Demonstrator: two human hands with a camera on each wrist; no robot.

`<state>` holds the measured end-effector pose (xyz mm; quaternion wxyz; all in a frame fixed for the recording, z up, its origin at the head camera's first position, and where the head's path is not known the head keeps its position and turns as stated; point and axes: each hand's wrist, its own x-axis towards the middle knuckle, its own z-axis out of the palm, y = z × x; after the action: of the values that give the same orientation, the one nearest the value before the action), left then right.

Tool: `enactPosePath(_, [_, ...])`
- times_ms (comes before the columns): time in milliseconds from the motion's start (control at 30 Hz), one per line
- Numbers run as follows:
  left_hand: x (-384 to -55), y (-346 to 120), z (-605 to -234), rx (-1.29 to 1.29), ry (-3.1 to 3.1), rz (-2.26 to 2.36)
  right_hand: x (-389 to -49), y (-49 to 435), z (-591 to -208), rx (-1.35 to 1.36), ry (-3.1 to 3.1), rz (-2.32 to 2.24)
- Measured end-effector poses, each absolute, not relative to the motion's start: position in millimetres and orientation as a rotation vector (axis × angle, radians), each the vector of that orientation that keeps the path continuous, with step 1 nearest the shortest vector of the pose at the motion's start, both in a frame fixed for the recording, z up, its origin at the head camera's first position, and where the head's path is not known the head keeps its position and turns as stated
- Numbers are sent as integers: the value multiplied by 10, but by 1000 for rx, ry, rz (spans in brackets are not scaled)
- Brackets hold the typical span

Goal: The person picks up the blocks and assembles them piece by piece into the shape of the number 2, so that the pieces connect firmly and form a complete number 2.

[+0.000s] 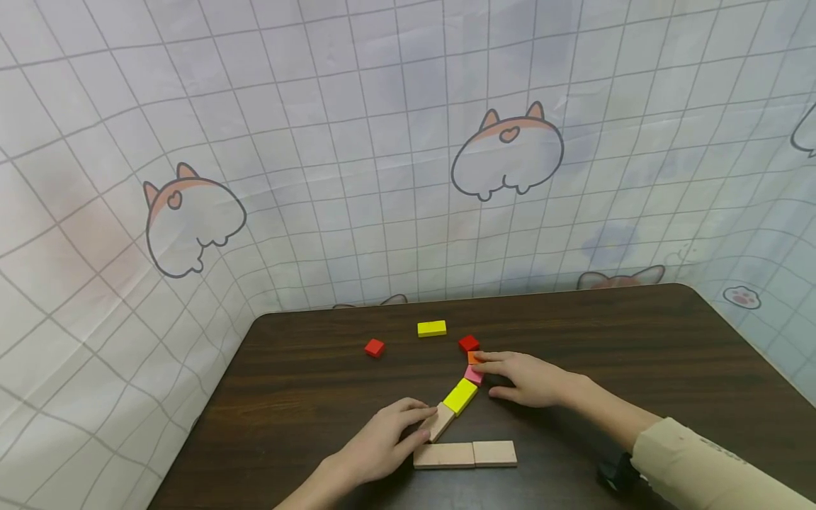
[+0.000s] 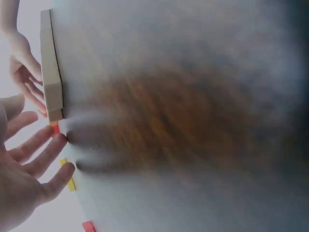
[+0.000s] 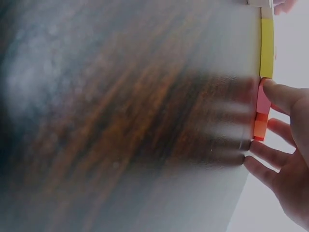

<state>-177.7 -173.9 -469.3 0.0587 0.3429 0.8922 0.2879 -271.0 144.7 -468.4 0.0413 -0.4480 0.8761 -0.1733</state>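
A slanting row of flat blocks lies on the table, its ends bearing a red block (image 1: 468, 343) and a plain wooden block (image 1: 440, 422). Between them come an orange block (image 1: 472, 358), a pink block (image 1: 474, 376) and a yellow block (image 1: 460, 397). My right hand (image 1: 525, 379) reaches in from the right, fingertips on the orange and pink blocks. In the right wrist view its thumb lies along the pink block (image 3: 263, 101). My left hand (image 1: 385, 439) rests at the slanted wooden block, fingers spread and loosely bent, fingertips over its left side.
Two more wooden blocks, one at left (image 1: 444, 455) and one at right (image 1: 494, 453), lie end to end in front. Farther back are a loose yellow block (image 1: 431, 329) and a loose red block (image 1: 374, 348). A patterned cloth (image 1: 395, 177) hangs behind the dark table (image 1: 287, 397).
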Motion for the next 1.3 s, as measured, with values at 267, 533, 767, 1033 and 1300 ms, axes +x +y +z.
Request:
enactPosePath(267, [-1840,-1718,-4698,1041,2697,913,-2718,1422,-4714,-1383,2724,-490])
enactPosePath(533, [-1885,-1731,-4691,1020,2652,974,-2722,1403,-4733,-1364,2739,-487])
enactPosePath(767, [-2027,-1782,-4685,974,2658,988,-2709,1409,-4735,-1327,2746,-476])
enactPosePath(1033, [-2334,-1810,-4650,868,2791,934,-2693,1407,-4709,-1345,2756,-482])
enactPosePath(1300, [-2596,-1746,-4639,771,2842,972,-2689,1378,-4689,-1325,2752,-519])
